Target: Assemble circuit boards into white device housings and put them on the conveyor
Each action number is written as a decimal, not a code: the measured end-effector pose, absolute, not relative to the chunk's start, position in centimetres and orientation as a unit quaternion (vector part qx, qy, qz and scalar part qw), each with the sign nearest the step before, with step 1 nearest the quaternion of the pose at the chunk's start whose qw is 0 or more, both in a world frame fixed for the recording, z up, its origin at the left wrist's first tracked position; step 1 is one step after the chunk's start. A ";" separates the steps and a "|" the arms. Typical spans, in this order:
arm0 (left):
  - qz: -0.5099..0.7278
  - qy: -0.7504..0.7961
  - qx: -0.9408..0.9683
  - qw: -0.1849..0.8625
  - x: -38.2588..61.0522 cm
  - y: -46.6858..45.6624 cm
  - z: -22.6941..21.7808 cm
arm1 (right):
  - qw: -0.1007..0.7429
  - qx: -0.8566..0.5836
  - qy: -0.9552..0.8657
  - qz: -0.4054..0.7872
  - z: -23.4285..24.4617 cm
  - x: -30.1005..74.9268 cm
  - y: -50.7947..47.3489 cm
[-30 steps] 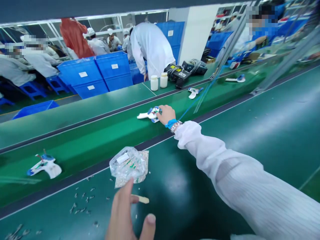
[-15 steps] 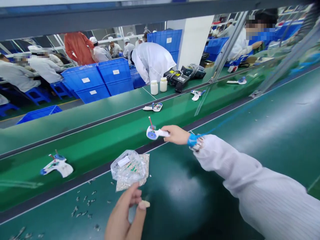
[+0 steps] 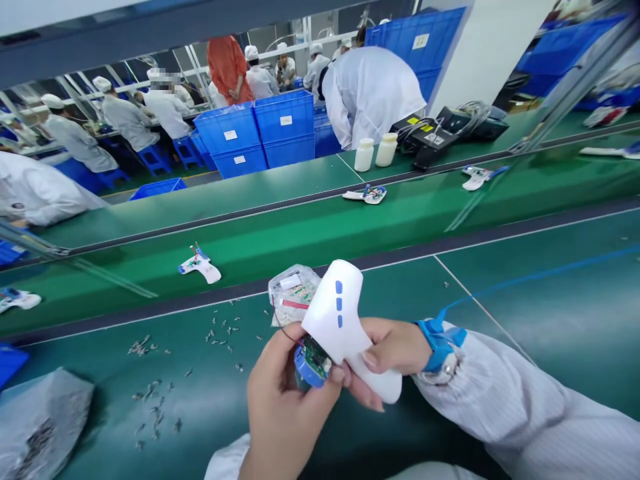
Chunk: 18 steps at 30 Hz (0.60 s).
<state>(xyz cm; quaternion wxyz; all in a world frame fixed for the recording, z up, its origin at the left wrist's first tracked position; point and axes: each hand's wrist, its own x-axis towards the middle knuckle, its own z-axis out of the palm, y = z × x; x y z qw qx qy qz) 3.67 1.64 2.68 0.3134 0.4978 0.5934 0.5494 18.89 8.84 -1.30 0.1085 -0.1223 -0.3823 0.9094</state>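
now the housing (image 3: 345,320) sits between left hand (image 3: 290,417) and right hand (image 3: 400,347), bag (image 3: 294,293) just behind, loose parts (image 3: 141,346) leftward on the bench (image 3: 215,427), belt (image 3: 275,243) beyond, jars (image 3: 364,157) past that.

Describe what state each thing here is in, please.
Left hand: closed around the circuit board
Right hand: closed around the pistol-shaped housing
Circuit board: exposed
Pistol-shaped housing: tilted, held
Blue wrist strap: worn
Metal pieces: loose, scattered
White bottles: upright, capped
Plastic bags: slumped, partly filled
Blue crates: stacked

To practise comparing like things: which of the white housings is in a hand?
The white housing with three blue marks, gripped in the right hand; the other housings lie on the green belt.
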 end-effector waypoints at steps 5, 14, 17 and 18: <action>0.627 0.494 0.458 0.392 2.5 1.9 1.7 | 0.107 -0.107 -0.378 0.913 -2.2 18.6 8.2; 0.559 0.567 0.487 0.360 2.3 1.5 1.7 | 0.435 -0.360 -0.708 0.424 2.5 18.0 8.6; 0.491 0.612 0.545 0.297 2.3 1.3 2.0 | 0.408 -0.293 -0.767 0.399 4.1 16.9 7.3; 0.471 0.626 0.558 0.273 2.2 1.3 2.0 | 0.402 -0.296 -0.768 0.401 4.3 16.6 7.0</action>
